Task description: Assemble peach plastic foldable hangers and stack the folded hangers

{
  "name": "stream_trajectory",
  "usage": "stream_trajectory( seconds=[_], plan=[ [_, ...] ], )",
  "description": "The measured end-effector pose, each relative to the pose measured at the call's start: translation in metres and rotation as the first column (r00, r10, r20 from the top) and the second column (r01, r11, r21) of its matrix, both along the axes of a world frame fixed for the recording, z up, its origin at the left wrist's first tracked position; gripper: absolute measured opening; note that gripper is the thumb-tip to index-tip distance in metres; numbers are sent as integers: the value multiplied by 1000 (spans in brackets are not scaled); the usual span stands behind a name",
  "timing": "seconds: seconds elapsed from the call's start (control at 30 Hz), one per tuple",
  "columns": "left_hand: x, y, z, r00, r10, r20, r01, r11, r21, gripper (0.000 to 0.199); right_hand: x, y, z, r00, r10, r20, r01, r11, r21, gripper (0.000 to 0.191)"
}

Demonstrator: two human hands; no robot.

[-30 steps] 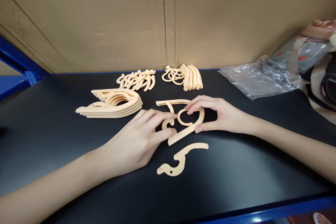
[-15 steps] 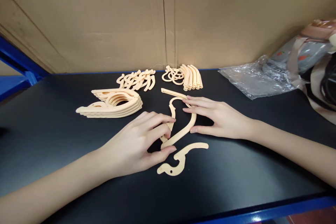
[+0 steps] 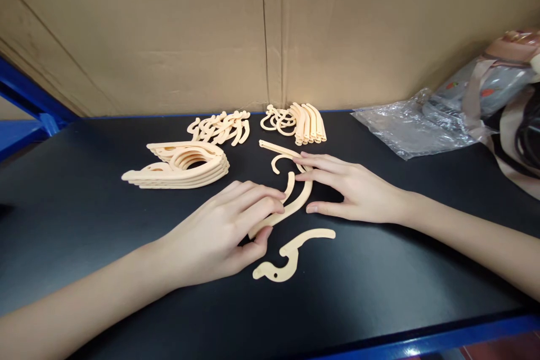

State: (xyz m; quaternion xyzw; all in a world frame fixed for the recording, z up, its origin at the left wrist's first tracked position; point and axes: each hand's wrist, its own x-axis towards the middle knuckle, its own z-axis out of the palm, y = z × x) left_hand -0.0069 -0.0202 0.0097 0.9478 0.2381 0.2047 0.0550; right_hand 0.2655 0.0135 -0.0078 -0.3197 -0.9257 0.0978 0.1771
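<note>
My left hand (image 3: 236, 225) has its fingers bent round the lower end of a long curved cream plastic piece (image 3: 295, 204) and a smaller curved piece (image 3: 289, 185) beside it. Resting on the upper part of these pieces, my right hand (image 3: 346, 185) has its fingers spread, with the fingertips touching them. A cream hook (image 3: 276, 163) and a straight strip (image 3: 274, 147) show beyond my right fingertips. Nearer the front lies a duck-shaped cream piece (image 3: 291, 261), touched by neither hand.
A stack of cream pieces (image 3: 185, 171) lies at the left. Behind it is a loose pile (image 3: 223, 126); hooks (image 3: 278, 119) and curved arms (image 3: 310, 124) lie at the back centre. Clear plastic bag (image 3: 413, 126) and a bottle (image 3: 485, 87) are at the right.
My left hand's thumb has drawn back. The smaller curved piece has shifted and turned, now apart from the hook, and the long piece's lower end has swung left.
</note>
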Motion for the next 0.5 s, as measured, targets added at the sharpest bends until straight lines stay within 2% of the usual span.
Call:
stream_trajectory(
  seconds=[0.13, 0.3, 0.5],
  plan=[
    [-2, 2, -2, 999, 7, -32, -6, 1000, 26, 30, 0, -1, 1, 999, 5, -51, -5, 1000, -6, 42],
    [-3, 5, -4, 995, 17, -93, -16, 1000, 18, 35, -2, -1, 2, 994, -26, -106, 20, 998, -54, 45],
    [0, 4, -3, 982, 168, -82, -144, 959, 246, 20, -1, 0, 2, 989, -39, -145, 32, 998, -53, 37]
  ],
)
